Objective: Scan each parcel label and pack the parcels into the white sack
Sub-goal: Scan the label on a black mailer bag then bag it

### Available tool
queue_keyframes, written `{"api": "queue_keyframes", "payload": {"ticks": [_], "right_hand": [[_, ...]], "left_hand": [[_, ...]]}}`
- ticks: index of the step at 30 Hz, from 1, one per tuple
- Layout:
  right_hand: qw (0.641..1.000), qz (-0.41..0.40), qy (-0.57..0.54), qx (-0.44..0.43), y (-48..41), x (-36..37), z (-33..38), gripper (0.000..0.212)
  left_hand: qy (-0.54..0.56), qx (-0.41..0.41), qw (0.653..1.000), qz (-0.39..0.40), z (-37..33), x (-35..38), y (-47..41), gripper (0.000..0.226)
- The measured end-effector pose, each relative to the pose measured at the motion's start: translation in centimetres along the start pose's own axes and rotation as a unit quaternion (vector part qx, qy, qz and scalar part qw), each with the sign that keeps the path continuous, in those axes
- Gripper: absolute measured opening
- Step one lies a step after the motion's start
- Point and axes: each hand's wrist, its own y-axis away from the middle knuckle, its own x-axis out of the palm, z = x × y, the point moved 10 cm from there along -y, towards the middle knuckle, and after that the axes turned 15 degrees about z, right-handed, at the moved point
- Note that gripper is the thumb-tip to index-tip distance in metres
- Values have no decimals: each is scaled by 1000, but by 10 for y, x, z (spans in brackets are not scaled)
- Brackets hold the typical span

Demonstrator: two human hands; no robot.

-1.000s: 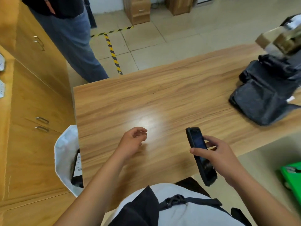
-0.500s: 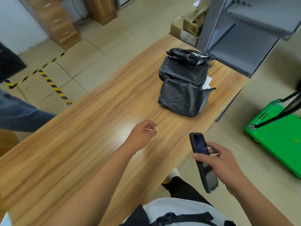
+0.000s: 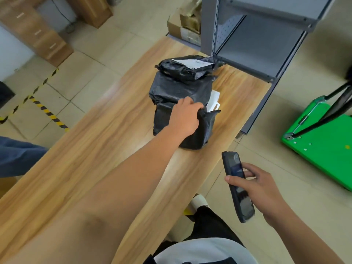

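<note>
Black plastic-wrapped parcels are piled at the far right end of the wooden table [image 3: 95,149]. The nearest black parcel [image 3: 202,130] has my left hand [image 3: 184,117] on its top, fingers curled over its upper edge. Behind it lies a larger black parcel [image 3: 179,90], and a small black parcel [image 3: 182,69] with a white label sits on top. A white label slip [image 3: 213,101] sticks up between the parcels. My right hand [image 3: 261,189] holds a dark handheld scanner [image 3: 238,185] off the table's near edge. The white sack is out of view.
A grey metal shelf unit [image 3: 257,39] stands at the table's far right end. A green trolley [image 3: 320,143] is on the floor to the right. Cardboard boxes [image 3: 186,25] sit behind the table. Another person's blue-trousered leg [image 3: 17,159] shows at left.
The view has swung right from the sack end toward the parcel pile. My left hand has reached forward from the bare tabletop onto the nearest black parcel. The scanner stays in my right hand.
</note>
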Motion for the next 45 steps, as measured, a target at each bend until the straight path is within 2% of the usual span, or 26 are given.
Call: {"api": "queue_keyframes", "payload": {"ticks": [3, 6, 10, 15, 18, 24, 27, 32, 37, 40, 42, 45], "right_hand": [[1000, 3, -9, 3, -6, -4, 0, 60], [1000, 7, -19, -5, -8, -5, 6, 52], [1000, 17, -16, -15, -10, -5, 13, 43], [999, 29, -6, -36, -16, -3, 26, 33], [997, 53, 19, -45, -24, 8, 34, 41], [986, 126, 83, -72, -37, 55, 54, 49], [975, 166, 121, -80, -39, 87, 63, 53], [946, 248, 183, -103, -35, 141, 76, 38], [922, 293, 223, -118, -25, 179, 75, 38], [911, 304, 252, -116, -22, 191, 65, 64], [906, 310, 262, -117, -20, 194, 58, 73], [908, 302, 268, -116, -18, 193, 50, 85]], "left_hand": [[-88, -46, 994, 38, 14, 5, -14, 39], [-103, -34, 993, 39, 21, -2, -18, 29], [-86, -4, 996, 39, 25, -10, -1, 25], [-6, 11, 999, 33, 55, -10, 69, 15], [40, 6, 999, -4, 83, 3, 124, 15], [55, -67, 988, -126, 128, 39, 233, 23], [57, -125, 979, -149, 141, 67, 279, 27], [87, -224, 957, -164, 170, 116, 346, 26], [166, -341, 906, -188, 180, 164, 397, 20], [290, -379, 857, -193, 183, 198, 413, 22], [380, -412, 800, -212, 183, 213, 425, 29], [496, -448, 692, -272, 180, 219, 441, 26]]}}
